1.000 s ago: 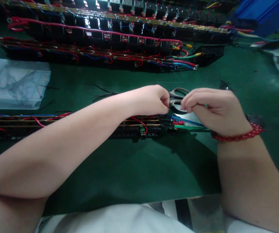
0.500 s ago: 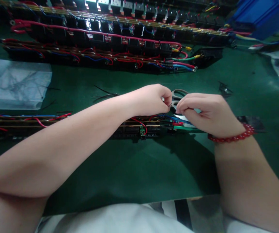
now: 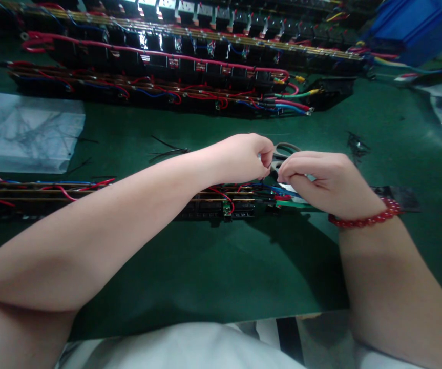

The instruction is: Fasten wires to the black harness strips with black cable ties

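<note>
Two bare hands, the left hand (image 3: 249, 160) and the right hand (image 3: 322, 179), nearly meet right of centre; each has bent fingers and a thumb close to the forefinger, though I cannot tell what either grips; grey scissors handles (image 3: 280, 158) show between them; a black wired strip (image 3: 205, 206) runs across the frame just below, from the left edge, partly hidden by the left forearm (image 3: 128, 215); a translucent bag (image 3: 71, 110) lies at left; a blue bin (image 3: 416, 28) sits at upper right.
</note>
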Tool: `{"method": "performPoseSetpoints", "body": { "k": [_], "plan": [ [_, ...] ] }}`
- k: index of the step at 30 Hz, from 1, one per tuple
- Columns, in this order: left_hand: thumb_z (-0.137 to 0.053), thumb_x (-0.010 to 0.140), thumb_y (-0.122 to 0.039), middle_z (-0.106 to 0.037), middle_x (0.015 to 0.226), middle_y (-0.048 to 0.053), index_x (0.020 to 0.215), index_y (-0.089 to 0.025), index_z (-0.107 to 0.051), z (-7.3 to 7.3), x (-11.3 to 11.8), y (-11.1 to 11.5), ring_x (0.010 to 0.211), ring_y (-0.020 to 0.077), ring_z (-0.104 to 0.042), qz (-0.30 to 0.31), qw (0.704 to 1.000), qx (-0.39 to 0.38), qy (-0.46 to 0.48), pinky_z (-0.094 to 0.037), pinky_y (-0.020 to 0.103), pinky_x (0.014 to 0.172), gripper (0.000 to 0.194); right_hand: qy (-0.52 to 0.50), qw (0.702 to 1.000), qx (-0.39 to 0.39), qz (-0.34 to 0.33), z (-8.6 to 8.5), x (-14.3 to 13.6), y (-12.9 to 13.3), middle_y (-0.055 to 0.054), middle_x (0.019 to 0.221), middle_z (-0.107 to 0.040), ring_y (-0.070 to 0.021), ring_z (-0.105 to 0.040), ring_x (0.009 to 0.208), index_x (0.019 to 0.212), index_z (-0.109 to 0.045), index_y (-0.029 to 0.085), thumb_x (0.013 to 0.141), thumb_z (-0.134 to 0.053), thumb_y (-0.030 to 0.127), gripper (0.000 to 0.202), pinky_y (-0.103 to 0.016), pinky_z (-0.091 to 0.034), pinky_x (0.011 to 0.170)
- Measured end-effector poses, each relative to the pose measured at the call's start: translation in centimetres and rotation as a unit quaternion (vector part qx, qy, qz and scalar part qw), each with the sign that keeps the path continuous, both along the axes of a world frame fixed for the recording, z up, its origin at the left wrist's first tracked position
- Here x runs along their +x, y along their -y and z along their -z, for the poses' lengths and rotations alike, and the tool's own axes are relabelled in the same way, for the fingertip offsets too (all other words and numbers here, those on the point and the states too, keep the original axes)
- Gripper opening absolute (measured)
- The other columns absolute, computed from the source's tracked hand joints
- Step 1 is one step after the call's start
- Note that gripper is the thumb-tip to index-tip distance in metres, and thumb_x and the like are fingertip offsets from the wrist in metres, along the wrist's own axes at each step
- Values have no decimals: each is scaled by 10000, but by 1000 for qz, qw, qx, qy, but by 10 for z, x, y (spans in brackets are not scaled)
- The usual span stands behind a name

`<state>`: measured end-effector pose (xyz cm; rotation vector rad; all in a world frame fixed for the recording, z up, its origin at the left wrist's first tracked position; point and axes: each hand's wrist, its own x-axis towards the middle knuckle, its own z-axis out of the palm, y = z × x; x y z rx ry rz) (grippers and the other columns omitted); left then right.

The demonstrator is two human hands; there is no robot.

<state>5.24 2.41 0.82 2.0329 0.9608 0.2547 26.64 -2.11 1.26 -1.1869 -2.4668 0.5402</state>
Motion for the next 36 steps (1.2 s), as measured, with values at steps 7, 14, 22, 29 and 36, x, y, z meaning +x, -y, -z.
{"method": "performPoseSetpoints", "body": {
  "k": [7, 14, 22, 29, 36],
  "plan": [
    [-570, 800, -194, -709, 1026, 40, 923, -208, -671, -2, -1, 4, 903, 190, -616, 20, 999, 50, 3, -423, 297, 748, 160, 8, 1000, 1, -7, 1, 0, -1, -13, 751, -695, -250, -645, 706, 708, -618, 318, 865, -534, 188, 221, -435, -513, 633],
    [-530, 840, -174, -695, 962, 32, 939, -208, -647, -4, -2, 6, 854, 181, -599, 24, 997, 68, -17, -380, 286, 706, 157, 15, 1000, 8, -13, 1, 0, 0, -25, 757, -690, -245, -636, 701, 718, -603, 300, 875, -510, 166, 227, -424, -495, 634],
    [-521, 845, -166, -698, 977, 35, 905, -205, -613, -2, -1, 4, 841, 174, -593, 28, 997, 67, -14, -371, 282, 679, 117, 6, 1000, -1, -5, 3, 1, -1, -17, 767, -690, -254, -639, 720, 711, -618, 314, 867, -537, 172, 226, -428, -493, 656],
    [-529, 844, -169, -702, 979, 33, 922, -201, -626, 0, -1, 3, 870, 171, -611, 24, 997, 69, -16, -398, 266, 703, 128, 18, 1000, 8, -16, 4, 2, -2, -18, 780, -701, -247, -645, 729, 738, -612, 300, 897, -496, 151, 247, -421, -488, 654],
    [-552, 837, -159, -703, 981, 22, 881, -197, -614, -1, 1, 4, 855, 164, -616, 7, 998, 67, -21, -412, 271, 703, 85, 27, 999, 20, -34, 4, 7, -3, -28, 776, -698, -244, -643, 723, 757, -596, 289, 907, -455, 120, 266, -419, -485, 640]
  ]
}}
